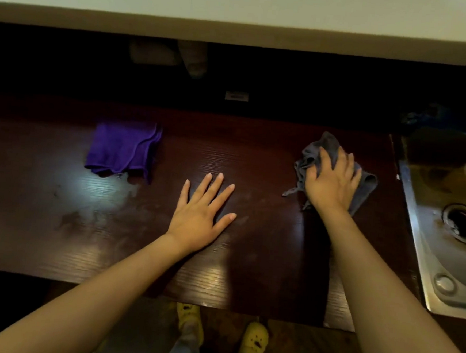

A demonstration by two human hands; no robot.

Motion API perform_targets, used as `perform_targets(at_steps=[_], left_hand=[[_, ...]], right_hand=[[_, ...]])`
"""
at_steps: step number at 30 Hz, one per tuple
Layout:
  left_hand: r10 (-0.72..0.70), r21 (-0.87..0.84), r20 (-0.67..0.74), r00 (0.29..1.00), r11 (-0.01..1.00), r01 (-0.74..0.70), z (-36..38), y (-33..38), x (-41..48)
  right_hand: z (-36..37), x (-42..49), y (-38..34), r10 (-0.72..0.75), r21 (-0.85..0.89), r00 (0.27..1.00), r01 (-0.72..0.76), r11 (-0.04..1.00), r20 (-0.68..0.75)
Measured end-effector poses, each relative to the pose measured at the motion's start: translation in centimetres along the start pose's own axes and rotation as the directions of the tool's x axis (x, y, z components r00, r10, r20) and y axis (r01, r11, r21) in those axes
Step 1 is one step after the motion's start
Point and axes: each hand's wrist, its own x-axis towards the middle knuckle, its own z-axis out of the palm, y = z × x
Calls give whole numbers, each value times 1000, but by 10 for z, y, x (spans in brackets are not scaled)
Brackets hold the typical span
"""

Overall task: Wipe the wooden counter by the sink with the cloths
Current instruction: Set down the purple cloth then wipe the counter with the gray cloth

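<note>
The dark wooden counter [55,218] runs across the view, with damp streaks shining on its left half. My right hand [333,181] presses down on a crumpled grey cloth [366,186] near the counter's right end, close to the sink. My left hand [204,213] lies flat on the bare wood at the middle, fingers spread, holding nothing. A folded purple cloth [122,149] lies apart at the back left of the counter, untouched.
A steel sink [425,264] with a round drain [462,223] adjoins the counter on the right. A dark recess and a pale shelf edge [237,34] lie behind the counter. My yellow shoes [254,339] show below the front edge.
</note>
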Motion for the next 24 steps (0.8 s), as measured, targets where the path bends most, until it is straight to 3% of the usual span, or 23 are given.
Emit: perform_targets(at_steps=[5, 13, 18, 24], left_hand=[[-29, -7, -7, 1000, 1000, 29, -4, -28, -15], [-225, -48, -89, 970, 974, 222, -16, -95, -42], [-229, -52, -96, 969, 973, 225, -16, -110, -48], [-218, -50, -108, 970, 976, 214, -12, -111, -48]], right_hand=[[22, 2, -77, -137, -11, 990, 138, 990, 44], [46, -30, -164, -356, 30, 930, 355, 935, 93], [43, -104, -155, -487, 78, 860, 481, 873, 154], [26, -187, -107, -484, 63, 849, 483, 874, 212]])
